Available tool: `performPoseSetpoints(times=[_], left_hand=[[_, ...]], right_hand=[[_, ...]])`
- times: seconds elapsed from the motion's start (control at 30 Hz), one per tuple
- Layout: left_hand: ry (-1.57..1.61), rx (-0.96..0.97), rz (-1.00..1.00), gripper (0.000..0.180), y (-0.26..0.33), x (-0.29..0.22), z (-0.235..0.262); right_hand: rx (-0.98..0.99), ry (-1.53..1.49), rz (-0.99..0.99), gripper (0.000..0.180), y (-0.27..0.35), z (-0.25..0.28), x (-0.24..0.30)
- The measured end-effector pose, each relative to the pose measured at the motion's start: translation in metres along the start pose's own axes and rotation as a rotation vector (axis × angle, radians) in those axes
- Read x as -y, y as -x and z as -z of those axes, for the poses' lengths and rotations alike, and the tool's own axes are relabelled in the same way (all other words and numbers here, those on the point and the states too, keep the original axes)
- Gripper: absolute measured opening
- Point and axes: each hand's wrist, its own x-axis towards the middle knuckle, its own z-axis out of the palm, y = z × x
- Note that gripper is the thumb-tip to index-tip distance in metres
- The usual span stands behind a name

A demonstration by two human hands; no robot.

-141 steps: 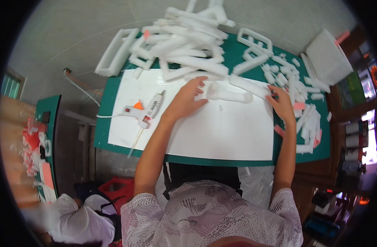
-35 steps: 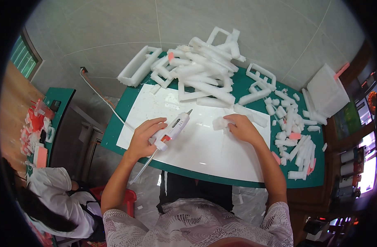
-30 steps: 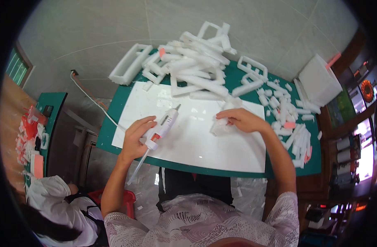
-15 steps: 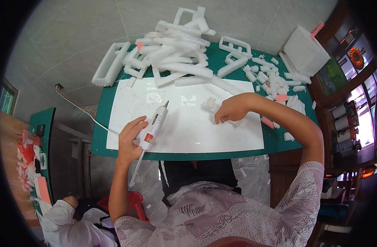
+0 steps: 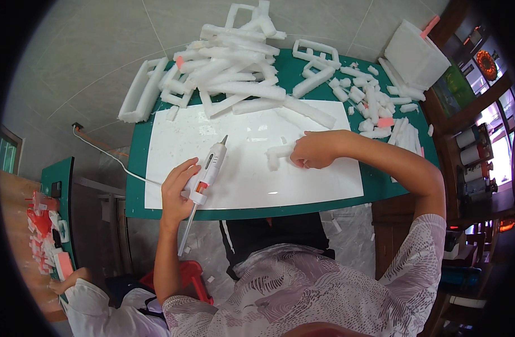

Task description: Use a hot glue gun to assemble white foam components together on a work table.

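Note:
My left hand [image 5: 178, 190] is wrapped round the grip of a white hot glue gun [image 5: 213, 164]. The nozzle points away from me, and a long translucent glue stick [image 5: 187, 231] sticks out of its rear end. To the right, my right hand [image 5: 316, 149] has its fingers closed on a white foam piece [image 5: 276, 153], close over a white board [image 5: 240, 188]. A short end of the foam bends off at its left tip; the part under my fingers is hidden. Free space lies between the nozzle and the foam.
A heap of white foam strips and frames [image 5: 235, 62] covers the back of the green table [image 5: 137, 185]. Small foam offcuts [image 5: 370, 98] and a large foam block [image 5: 417, 55] lie at the right. The gun's white cord [image 5: 111, 157] runs left. A co-worker's sleeve [image 5: 92, 300] shows lower left.
The foam piece in my right hand has turned and shifted slightly left and nearer to me. My left hand keeps the glue gun nearly still. A co-worker's forearm has come into view.

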Motion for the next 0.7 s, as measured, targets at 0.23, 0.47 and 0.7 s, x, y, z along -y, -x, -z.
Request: performPoseSetpoints(times=[0.23, 0.47, 0.7], left_hand=[[-0.017, 0.000, -0.004, 0.042, -0.004, -0.002, -0.002], [-0.033, 0.010, 0.016, 0.043, -0.002, 0.002, -0.001], [-0.017, 0.003, 0.046, 0.044, -0.002, 0.003, -0.002]], right_hand=[[-0.031, -0.162, 0.051, 0.009, -0.003, 0.022, -0.013], [-0.044, -0.184, -0.026, 0.020, -0.007, 0.038, -0.014], [-0.133, -0.170, -0.017, 0.020, -0.009, 0.036, -0.019]])
